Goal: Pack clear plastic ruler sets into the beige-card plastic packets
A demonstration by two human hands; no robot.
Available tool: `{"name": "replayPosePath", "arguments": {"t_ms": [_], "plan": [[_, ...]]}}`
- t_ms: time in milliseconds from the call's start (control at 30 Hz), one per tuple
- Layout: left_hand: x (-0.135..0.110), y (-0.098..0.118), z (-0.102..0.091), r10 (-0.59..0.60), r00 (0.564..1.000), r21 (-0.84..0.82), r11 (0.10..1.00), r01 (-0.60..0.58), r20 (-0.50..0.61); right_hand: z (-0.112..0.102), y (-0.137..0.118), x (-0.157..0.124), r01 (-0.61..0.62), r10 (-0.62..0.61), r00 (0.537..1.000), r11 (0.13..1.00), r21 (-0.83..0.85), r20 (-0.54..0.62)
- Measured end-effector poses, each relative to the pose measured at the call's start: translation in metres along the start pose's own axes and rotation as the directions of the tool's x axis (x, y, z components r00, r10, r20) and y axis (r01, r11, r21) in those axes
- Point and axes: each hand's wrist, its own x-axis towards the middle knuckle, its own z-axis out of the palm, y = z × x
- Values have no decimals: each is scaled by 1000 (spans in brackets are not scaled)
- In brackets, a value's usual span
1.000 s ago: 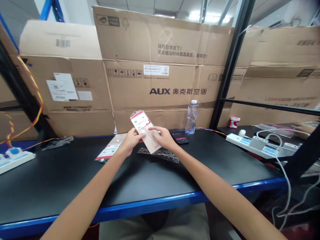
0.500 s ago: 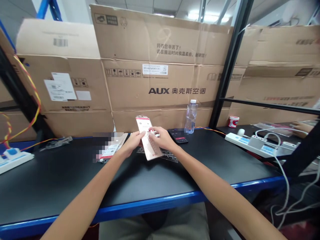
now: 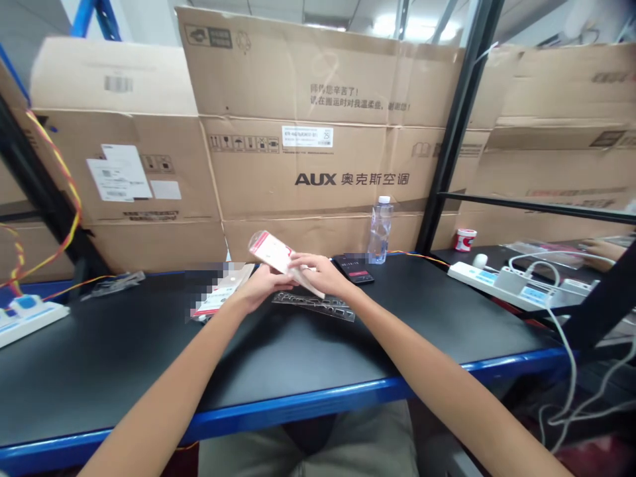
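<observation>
Left hand (image 3: 258,289) pinches a clear-sleeved card packet (image 3: 274,255) between fingers and thumb; right hand (image 3: 318,273) presses its far edge. Packet tilts above the black bench top (image 3: 99,358), over a moulded plastic strip (image 3: 314,306). Risk: slick sleeve slips from the pinch, dropping.

Behind the person's hands, a wall of cardboard boxes (image 3: 318,119) closes off the far side of the bench (image 3: 124,371). The left hand (image 3: 258,288) and right hand (image 3: 318,273) hold a clear sleeve (image 3: 271,252) up over a ridged plastic strip (image 3: 313,306). A flat packet (image 3: 216,299) lies just beside the left hand; a phone (image 3: 354,268) and water bottle (image 3: 380,232) stand just past the right. Beyond the bottle, a hand could pass along the bench to the power strip (image 3: 511,288), crossing only a thin wire (image 3: 417,256).
</observation>
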Motion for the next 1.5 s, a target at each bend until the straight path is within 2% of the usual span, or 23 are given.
{"name": "replayPosePath", "arguments": {"t_ms": [100,200,300,400,533,633,800,900,1100,1367,1500], "plan": [[-3,0,2,53,998,-63,997,-52,18,1,-7,-2,79,-79,997,997,-9,10],[-6,2,2,62,993,-120,992,-50,100,0,-11,-4,184,-187,982,980,-78,-30],[-9,6,0,41,978,-146,989,-10,207,-4,-10,-3,230,-236,971,964,-136,-29],[-10,10,-6,96,969,-194,980,-51,227,-7,-6,-2,259,-273,961,948,-183,-54],[-9,17,-15,104,984,-304,951,-57,142,-9,3,-2,266,-287,956,937,-224,-65],[-6,18,-23,73,995,-323,945,-48,67,-12,12,-2,263,-292,953,930,-257,-81],[2,5,-27,-103,994,-168,981,95,-40,-12,22,1,301,-318,948,916,-265,-25],[8,-7,-24,-99,990,-73,993,92,-103,-8,23,3,317,-338,941,907,-279,-30],[19,-26,-11,-64,944,-85,996,38,-324,-1,24,-2,261,-281,959,907,-331,-15],[25,-46,-3,-51,891,-75,997,19,-452,-3,22,-1,226,-239,971,939,-259,-19],[23,-44,-2,-58,881,-101,995,12,-470,-1,22,-3,227,-216,974,945,-235,73]]}}
